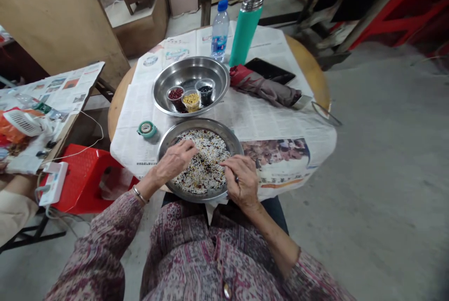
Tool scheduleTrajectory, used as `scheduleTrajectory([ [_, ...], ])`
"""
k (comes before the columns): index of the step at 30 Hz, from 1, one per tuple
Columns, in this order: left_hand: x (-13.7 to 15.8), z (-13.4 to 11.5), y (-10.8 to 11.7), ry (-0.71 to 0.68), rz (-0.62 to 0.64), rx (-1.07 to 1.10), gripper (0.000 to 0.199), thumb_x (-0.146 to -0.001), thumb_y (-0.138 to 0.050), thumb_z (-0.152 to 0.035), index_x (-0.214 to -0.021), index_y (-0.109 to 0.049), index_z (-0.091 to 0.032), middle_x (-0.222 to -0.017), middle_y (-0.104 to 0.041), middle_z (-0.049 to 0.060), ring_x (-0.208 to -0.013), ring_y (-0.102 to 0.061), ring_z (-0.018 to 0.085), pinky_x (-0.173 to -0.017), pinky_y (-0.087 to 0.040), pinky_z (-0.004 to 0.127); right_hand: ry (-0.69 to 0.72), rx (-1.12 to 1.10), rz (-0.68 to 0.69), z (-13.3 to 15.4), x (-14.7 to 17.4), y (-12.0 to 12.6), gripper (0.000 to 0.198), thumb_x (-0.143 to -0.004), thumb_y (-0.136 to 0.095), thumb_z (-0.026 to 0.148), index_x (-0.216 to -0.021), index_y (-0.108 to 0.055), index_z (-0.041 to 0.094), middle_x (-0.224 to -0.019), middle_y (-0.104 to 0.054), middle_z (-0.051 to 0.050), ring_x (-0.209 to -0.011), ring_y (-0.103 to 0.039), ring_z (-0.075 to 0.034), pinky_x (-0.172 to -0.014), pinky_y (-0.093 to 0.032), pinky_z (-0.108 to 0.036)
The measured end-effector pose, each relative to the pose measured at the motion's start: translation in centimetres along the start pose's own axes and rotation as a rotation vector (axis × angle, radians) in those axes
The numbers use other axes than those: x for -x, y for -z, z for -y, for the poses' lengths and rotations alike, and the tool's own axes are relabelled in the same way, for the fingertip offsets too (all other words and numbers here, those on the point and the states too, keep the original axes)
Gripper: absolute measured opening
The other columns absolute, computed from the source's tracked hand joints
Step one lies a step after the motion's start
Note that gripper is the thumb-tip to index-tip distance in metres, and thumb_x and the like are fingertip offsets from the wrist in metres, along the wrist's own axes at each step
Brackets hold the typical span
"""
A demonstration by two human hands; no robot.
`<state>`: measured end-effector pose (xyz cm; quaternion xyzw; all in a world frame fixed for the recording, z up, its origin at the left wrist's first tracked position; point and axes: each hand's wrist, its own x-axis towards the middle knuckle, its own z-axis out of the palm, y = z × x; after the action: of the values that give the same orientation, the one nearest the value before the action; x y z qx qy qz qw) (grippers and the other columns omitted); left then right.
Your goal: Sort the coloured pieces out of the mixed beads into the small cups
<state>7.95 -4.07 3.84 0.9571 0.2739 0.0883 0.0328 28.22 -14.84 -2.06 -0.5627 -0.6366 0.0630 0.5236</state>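
Head view: nearest, a garment of purple-and-grey patterned cloth (206, 263) is seen, its sleeves ending short of the wrists. Just beyond it, a wide, round bowl of shiny steel (235, 141) is set at the near edge of the table, and its floor is covered by a grainy mixture of white, black, yellow and dark red grains (206, 170), small and loosely spread.

Over the left part of this mixture the left hand (178, 157) is held, its fingers bent and drawn narrowly together, the tips at the grains; a metal bangle (139, 194) is worn at its wrist. By the right hand (242, 179) the bowl's right rim is overlapped, thumb and forefinger brought close over the grains. Whether a grain is pinched in either hand cannot be told.

Beneath, a round wooden table (316, 67) is covered with printed newspaper (280, 121). To the left, a round green-and-silver object (146, 129) is placed. Farther back, in a second steel bowl (166, 74), three clear plastic cups (191, 100) are filled with dark red, yellow and black beans. Beyond them, a clear plastic bottle with a blue cap (220, 32) and a tall, smooth teal cylinder (246, 32) are stood.
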Motion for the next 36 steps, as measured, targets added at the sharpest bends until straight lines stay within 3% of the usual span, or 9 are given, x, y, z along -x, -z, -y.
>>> scheduleTrajectory([
  [4,0.3,1.4,0.2,0.207,-0.126,-0.012,0.019,-0.099,-0.048,-0.013,-0.108,-0.064,-0.017,-0.111,-0.06,0.009,-0.104,-0.056,0.021,-0.092,-0.054,0.037,0.047,-0.015,-0.037,-0.4,0.2,-0.3,0.018,-0.089,-0.054,0.013,-0.092,-0.068,0.024,-0.088,-0.073,-0.003,-0.095,-0.062,-0.023,-0.09,-0.045,-0.041],
  [8,-0.1,0.8,-0.2,0.266,-0.092,-0.019,0.026,-0.097,-0.06,-0.034,-0.118,-0.062,-0.019,-0.121,-0.056,0.01,-0.11,-0.054,0.025,-0.096,-0.053,0.043,0.074,-0.013,-0.043,-0.6,0.2,-0.4,0.019,-0.089,-0.054,0.012,-0.094,-0.067,0.024,-0.089,-0.072,-0.003,-0.095,-0.062,-0.023,-0.09,-0.045,-0.041],
  [15,-0.1,-2.8,-0.6,0.066,0.036,0.086,0.02,-0.102,-0.048,-0.02,-0.115,-0.064,-0.021,-0.115,-0.06,0.007,-0.108,-0.055,0.021,-0.093,-0.053,0.036,0.078,0.008,-0.041,-0.6,0.2,-0.3,0.018,-0.089,-0.054,0.012,-0.094,-0.066,0.024,-0.089,-0.071,-0.002,-0.096,-0.061,-0.023,-0.09,-0.044,-0.04],
  [19,1.1,-4.1,-0.2,-0.097,0.116,0.104,0.018,-0.099,-0.058,-0.032,-0.111,-0.065,-0.021,-0.118,-0.06,0.007,-0.108,-0.056,0.022,-0.094,-0.053,0.038,0.077,0.001,-0.037,-0.7,0.3,-0.4,0.019,-0.089,-0.053,0.012,-0.094,-0.067,0.024,-0.088,-0.071,-0.003,-0.095,-0.062,-0.023,-0.089,-0.045,-0.04],
  [21,1.9,-4.0,0.3,-0.115,0.137,0.102,0.017,-0.097,-0.06,-0.032,-0.108,-0.066,-0.02,-0.118,-0.06,0.007,-0.108,-0.055,0.023,-0.094,-0.052,0.04,0.07,-0.001,-0.038,-0.7,0.3,-0.4,0.019,-0.089,-0.053,0.012,-0.093,-0.068,0.024,-0.088,-0.072,-0.003,-0.095,-0.062,-0.023,-0.089,-0.045,-0.04],
  [26,3.3,-0.9,1.1,0.019,0.086,0.088,0.016,-0.101,-0.05,-0.023,-0.105,-0.065,-0.019,-0.111,-0.06,0.007,-0.105,-0.056,0.021,-0.094,-0.053,0.038,0.061,-0.027,-0.042,-0.7,0.4,-0.4,0.019,-0.088,-0.054,0.012,-0.093,-0.068,0.024,-0.088,-0.072,-0.003,-0.095,-0.062,-0.023,-0.089,-0.047,-0.041],
  [30,2.5,1.5,0.5,0.196,-0.002,0.112,0.021,-0.099,-0.048,-0.014,-0.114,-0.061,-0.018,-0.113,-0.058,0.009,-0.105,-0.057,0.021,-0.095,-0.054,0.04,0.069,-0.041,-0.048,-0.8,0.4,-0.5,0.02,-0.088,-0.054,0.012,-0.093,-0.068,0.025,-0.088,-0.072,-0.003,-0.094,-0.062,-0.023,-0.089,-0.048,-0.041],
  [33,0.5,1.3,-0.2,0.278,-0.021,0.145,0.021,-0.099,-0.05,-0.018,-0.118,-0.059,-0.018,-0.113,-0.057,0.008,-0.104,-0.058,0.02,-0.097,-0.053,0.04,0.069,-0.04,-0.05,-0.7,0.3,-0.4,0.02,-0.088,-0.054,0.012,-0.093,-0.068,0.025,-0.088,-0.072,-0.003,-0.094,-0.062,-0.023,-0.089,-0.048,-0.041],
  [36,-1.5,-0.8,-0.5,0.295,0.019,0.118,0.024,-0.098,-0.059,-0.03,-0.118,-0.06,-0.019,-0.119,-0.056,0.009,-0.109,-0.057,0.023,-0.096,-0.054,0.04,0.077,-0.034,-0.048,-0.6,0.3,-0.4,0.021,-0.088,-0.053,0.011,-0.094,-0.068,0.024,-0.088,-0.071,-0.003,-0.093,-0.061,-0.023,-0.088,-0.048,-0.041],
])
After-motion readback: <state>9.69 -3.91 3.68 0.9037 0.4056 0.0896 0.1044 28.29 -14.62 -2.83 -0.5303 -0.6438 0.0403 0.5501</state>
